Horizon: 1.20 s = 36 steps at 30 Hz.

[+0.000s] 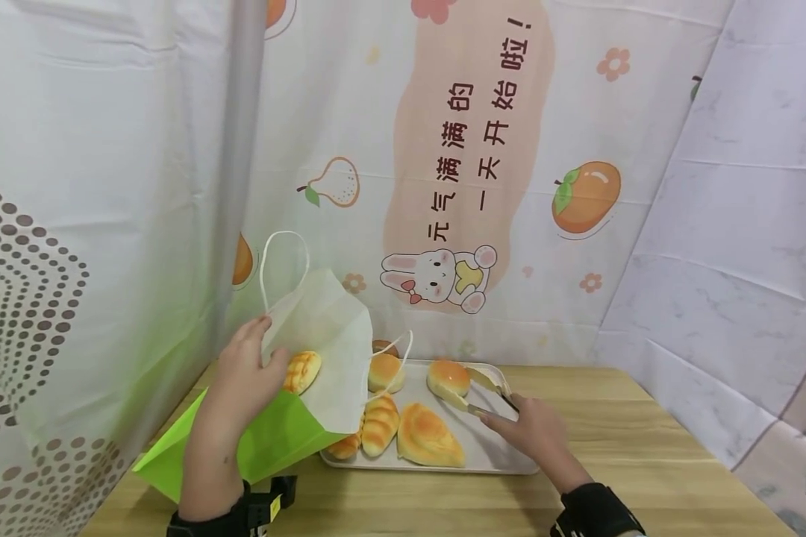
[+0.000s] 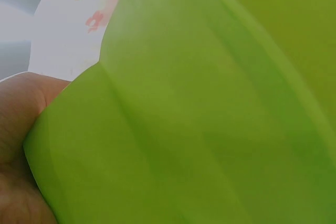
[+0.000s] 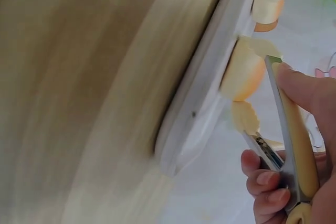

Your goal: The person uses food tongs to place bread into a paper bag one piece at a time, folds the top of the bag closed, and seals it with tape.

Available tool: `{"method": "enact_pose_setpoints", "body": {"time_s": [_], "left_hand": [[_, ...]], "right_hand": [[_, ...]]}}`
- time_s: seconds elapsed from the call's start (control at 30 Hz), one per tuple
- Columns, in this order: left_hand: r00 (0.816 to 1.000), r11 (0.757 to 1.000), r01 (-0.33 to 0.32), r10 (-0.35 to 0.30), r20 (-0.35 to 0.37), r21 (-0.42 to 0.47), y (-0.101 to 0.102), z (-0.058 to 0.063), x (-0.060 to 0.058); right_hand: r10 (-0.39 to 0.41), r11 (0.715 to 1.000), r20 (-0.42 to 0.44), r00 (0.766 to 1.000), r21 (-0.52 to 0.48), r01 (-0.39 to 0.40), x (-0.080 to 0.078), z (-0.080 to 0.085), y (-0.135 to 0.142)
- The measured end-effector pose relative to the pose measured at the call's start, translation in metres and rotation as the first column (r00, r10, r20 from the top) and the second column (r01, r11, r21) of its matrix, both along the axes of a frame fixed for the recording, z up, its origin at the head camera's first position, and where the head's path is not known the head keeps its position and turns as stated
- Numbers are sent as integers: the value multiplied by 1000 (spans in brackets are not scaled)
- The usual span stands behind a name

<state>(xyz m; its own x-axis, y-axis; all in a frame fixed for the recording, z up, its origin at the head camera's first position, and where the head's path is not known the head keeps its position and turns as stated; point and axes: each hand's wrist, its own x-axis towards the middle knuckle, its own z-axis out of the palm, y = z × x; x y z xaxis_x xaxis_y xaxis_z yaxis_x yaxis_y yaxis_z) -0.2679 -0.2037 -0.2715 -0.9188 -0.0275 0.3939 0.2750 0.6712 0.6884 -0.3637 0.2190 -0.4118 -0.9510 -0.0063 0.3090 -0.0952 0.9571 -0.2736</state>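
My left hand (image 1: 238,384) grips the near rim of a green paper bag (image 1: 285,436) with a white inside and white cord handles. The bag leans with its mouth toward the tray, and a scored bread roll (image 1: 302,371) shows inside it. In the left wrist view the bag's green side (image 2: 173,129) fills most of the picture. My right hand (image 1: 533,431) holds tongs (image 3: 294,140) with cream-coloured tips. Those tips lie on either side of a round bun (image 1: 447,377), which sits at the back of the tray.
A pale tray (image 1: 490,455) on the wooden table (image 1: 611,425) also bears another round bun (image 1: 385,371), a ridged roll (image 1: 379,426) and a large folded bread (image 1: 430,436). The bag overlaps the tray's left end. A printed curtain (image 1: 578,298) hangs behind.
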Motion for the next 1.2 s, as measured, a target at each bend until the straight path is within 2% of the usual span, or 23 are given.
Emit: {"method": "enact_pose_setpoints", "body": {"time_s": [0.23, 0.57, 0.77, 0.97, 1.2], "left_hand": [[1000, 1000, 6, -6, -18, 7, -4, -1, 0], [1000, 1000, 2, -2, -12, -7, -2, -2, 0], [1000, 1000, -2, 2, -5, 6, -2, -2, 0], [1000, 1000, -1, 1, -22, -3, -1, -1, 0], [1000, 1000, 2, -2, -29, -5, -1, -1, 0]], "right_hand": [[-3, 1000, 37, 999, -17, 4, 19, 10, -2], [0, 999, 71, 997, -34, 2, 6, 2, -9], [2, 1000, 61, 998, -22, 0, -1, -2, -8], [8, 1000, 39, 999, 4, -8, 4, 2, -6], [17, 1000, 33, 999, -11, -17, 12, 11, -4]]}}
